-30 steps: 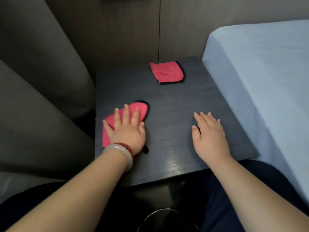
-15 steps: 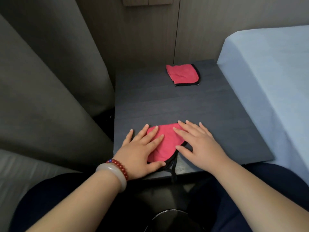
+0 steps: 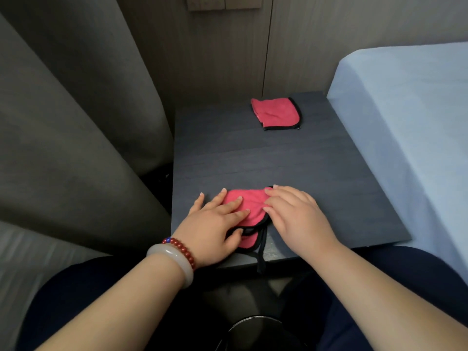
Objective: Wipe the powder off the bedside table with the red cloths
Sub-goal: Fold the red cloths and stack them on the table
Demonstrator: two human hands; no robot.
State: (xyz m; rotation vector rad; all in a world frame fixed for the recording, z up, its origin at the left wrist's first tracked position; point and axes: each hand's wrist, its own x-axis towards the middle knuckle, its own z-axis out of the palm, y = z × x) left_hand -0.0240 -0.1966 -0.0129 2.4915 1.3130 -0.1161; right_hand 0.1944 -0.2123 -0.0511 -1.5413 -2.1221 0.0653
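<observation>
Since one second earlier, the near red cloth with black trim [image 3: 249,202] has been brought from the left edge to the middle of the front edge of the dark grey wooden bedside table [image 3: 316,168]. It is being pressed flat under both hands. The left hand [image 3: 215,221] and the right hand [image 3: 296,216] are being kept with straight fingers, and nothing is being gripped. Its black cord [image 3: 260,259] is hanging over the front edge. Open room is being left ahead and rightward, toward the light blue bed [image 3: 405,122]. The second folded red cloth [image 3: 276,114] is lying well apart at the back, nearer the right hand.
</observation>
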